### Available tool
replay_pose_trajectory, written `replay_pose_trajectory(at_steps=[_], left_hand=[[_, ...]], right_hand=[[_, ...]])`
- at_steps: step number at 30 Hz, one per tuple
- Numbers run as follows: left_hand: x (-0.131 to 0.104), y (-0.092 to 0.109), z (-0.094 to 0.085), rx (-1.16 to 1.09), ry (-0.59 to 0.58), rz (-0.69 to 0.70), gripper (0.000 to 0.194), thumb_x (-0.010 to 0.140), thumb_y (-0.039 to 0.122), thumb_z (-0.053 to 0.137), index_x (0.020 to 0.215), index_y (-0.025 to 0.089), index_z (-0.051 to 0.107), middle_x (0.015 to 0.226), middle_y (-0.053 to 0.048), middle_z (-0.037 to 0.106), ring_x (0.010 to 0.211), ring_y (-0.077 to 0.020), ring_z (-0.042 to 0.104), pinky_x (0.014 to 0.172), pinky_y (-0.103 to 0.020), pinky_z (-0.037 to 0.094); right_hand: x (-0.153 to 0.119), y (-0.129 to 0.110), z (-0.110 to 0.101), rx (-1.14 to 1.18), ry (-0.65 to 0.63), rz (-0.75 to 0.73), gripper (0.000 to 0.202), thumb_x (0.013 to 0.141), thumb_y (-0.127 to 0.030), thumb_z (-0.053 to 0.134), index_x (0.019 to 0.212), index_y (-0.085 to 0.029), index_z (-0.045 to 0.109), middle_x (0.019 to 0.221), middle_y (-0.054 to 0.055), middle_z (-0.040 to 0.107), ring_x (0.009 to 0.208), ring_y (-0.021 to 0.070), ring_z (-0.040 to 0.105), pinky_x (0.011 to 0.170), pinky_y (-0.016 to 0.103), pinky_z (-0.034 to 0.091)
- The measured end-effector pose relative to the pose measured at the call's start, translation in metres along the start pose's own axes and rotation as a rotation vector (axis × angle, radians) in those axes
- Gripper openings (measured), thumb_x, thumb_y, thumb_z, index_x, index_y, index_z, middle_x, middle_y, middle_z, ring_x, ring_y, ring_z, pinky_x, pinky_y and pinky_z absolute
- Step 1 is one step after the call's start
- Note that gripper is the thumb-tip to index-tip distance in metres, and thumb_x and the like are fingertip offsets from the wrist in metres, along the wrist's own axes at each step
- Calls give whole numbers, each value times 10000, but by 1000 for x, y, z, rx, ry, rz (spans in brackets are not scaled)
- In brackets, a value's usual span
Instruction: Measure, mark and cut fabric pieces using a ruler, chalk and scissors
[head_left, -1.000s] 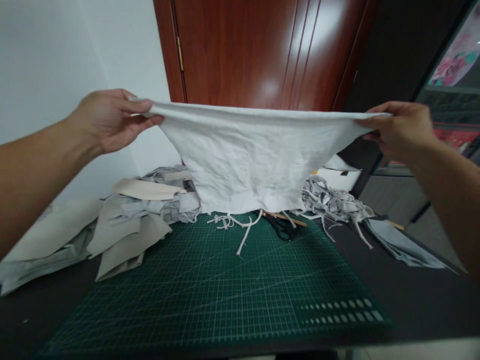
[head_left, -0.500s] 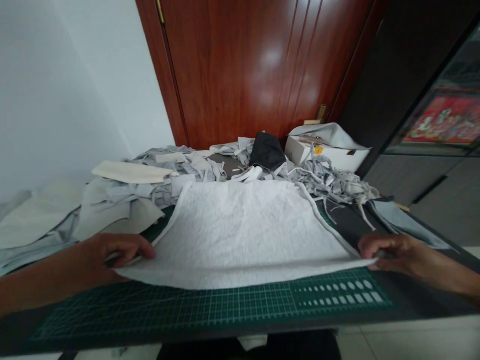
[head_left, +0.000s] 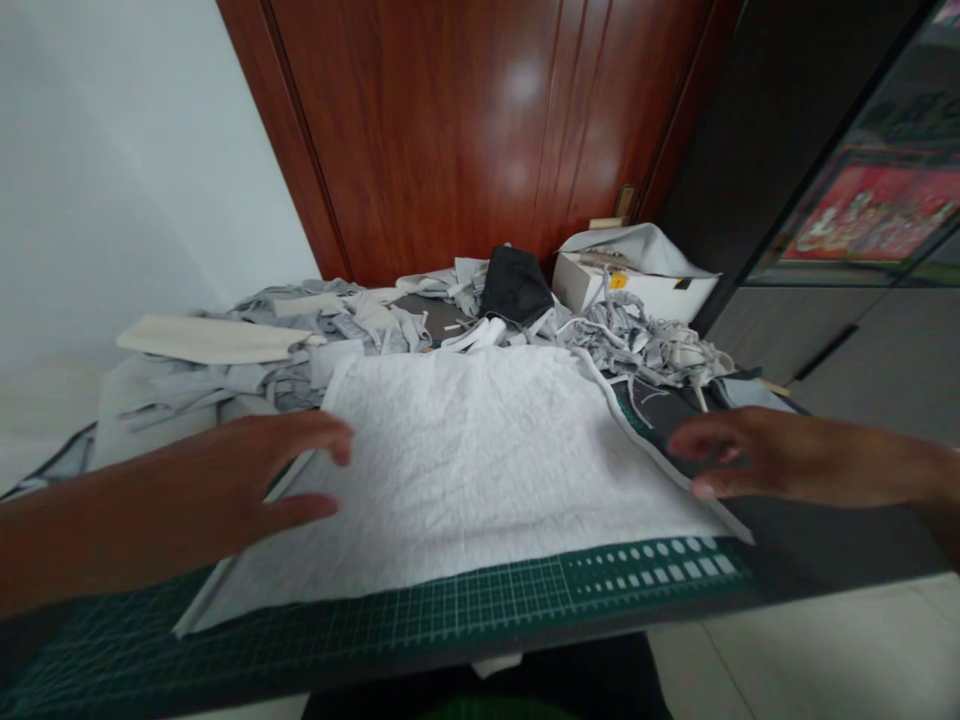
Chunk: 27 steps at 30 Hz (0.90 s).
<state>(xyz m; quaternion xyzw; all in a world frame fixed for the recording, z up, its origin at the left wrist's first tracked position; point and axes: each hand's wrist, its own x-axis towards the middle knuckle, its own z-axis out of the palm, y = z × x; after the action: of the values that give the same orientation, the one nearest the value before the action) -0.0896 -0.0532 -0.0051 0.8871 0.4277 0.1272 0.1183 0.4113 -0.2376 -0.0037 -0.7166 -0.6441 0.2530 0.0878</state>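
A light grey fabric piece (head_left: 465,460) with bound side edges lies spread over the green cutting mat (head_left: 480,605). My left hand (head_left: 300,465) hovers over its left side, thumb and fingers apart, holding nothing. At the right edge of the fabric, my right hand (head_left: 720,460) is raised with fingers curved and a gap between them and the thumb; nothing is in it. The lower edge of the fabric rests on the mat, its lower left corner reaching nearest to me.
Piles of grey fabric scraps (head_left: 375,325) line the back. Behind them are a black pouch (head_left: 516,285), a white box (head_left: 660,295) and tangled strips (head_left: 652,345). A cream folded cloth (head_left: 210,340) tops the left pile. A wooden door (head_left: 450,130) stands behind.
Both hands have let go of the fabric's lower corners and lifted, fingers opened. The fabric now lies down on the mat. The view has shifted slightly.
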Motion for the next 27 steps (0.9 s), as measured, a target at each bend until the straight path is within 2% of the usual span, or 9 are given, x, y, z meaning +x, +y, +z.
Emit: replay_pose_trajectory(at_steps=[3,6,9,12,14,18,21,23,27], left_hand=[[57,65,19,-2,-28,264,357,874,580,627,1127,339,702,1334,-23,726,1210,-312,690,1073,-461,508],[89,92,65,23,80,431,493,948,462,556,1385,237,587,1585,-130,534,1492,-295,474,1223,-461,376],[91,75,106,138,36,396,693,988,518,513,1579,174,399,1737,-182,256,1626,-342,190,1259,-545,293],[74,42,120,242,-18,288,682,1038,612,389,1621,258,382,1734,-143,270,1610,-355,243,1273,-594,227],[60,24,116,268,-34,248,679,1045,616,346,1634,279,372,1731,-112,283,1605,-338,266,1285,-589,203],[47,6,96,249,-68,171,703,1025,602,354,1644,269,364,1731,-93,285,1597,-338,289,1273,-573,255],[60,11,77,209,-68,136,672,940,568,510,1535,257,531,1626,-111,498,1486,-330,489,1226,-486,368],[81,20,61,209,24,90,578,879,461,575,1394,207,639,1451,-134,661,1365,-324,596,1192,-452,409],[138,33,36,218,194,-91,618,851,439,601,1402,159,585,1476,-200,599,1461,-410,454,1199,-546,336]], right_hand=[[46,-62,21,48,315,-334,518,913,-673,642,1268,-309,739,1293,86,760,1138,356,724,1003,500,583],[94,-110,66,18,452,-650,630,1003,-702,456,1536,-374,523,1492,48,638,1388,325,581,1174,581,456],[122,-106,106,-87,387,-675,863,998,-745,414,1689,-248,269,1677,143,423,1571,382,334,1243,650,329],[120,-61,122,-232,359,-542,821,1022,-712,415,1684,-244,288,1720,162,324,1601,434,205,1257,724,178],[107,-27,121,-270,372,-473,760,1046,-660,421,1690,-291,260,1750,123,244,1608,401,202,1269,692,188],[83,10,101,-264,419,-388,754,1031,-628,483,1674,-270,318,1715,114,347,1587,372,294,1272,621,281],[83,6,73,-187,385,-349,668,987,-659,537,1496,-232,601,1542,143,600,1417,388,562,1174,564,457],[98,-8,50,-101,428,-202,512,1002,-623,536,1253,-233,753,1297,125,764,1171,358,725,1041,497,556],[154,-32,15,-25,556,12,396,992,-483,659,1193,-149,726,1258,171,738,1185,359,690,1034,461,531]])
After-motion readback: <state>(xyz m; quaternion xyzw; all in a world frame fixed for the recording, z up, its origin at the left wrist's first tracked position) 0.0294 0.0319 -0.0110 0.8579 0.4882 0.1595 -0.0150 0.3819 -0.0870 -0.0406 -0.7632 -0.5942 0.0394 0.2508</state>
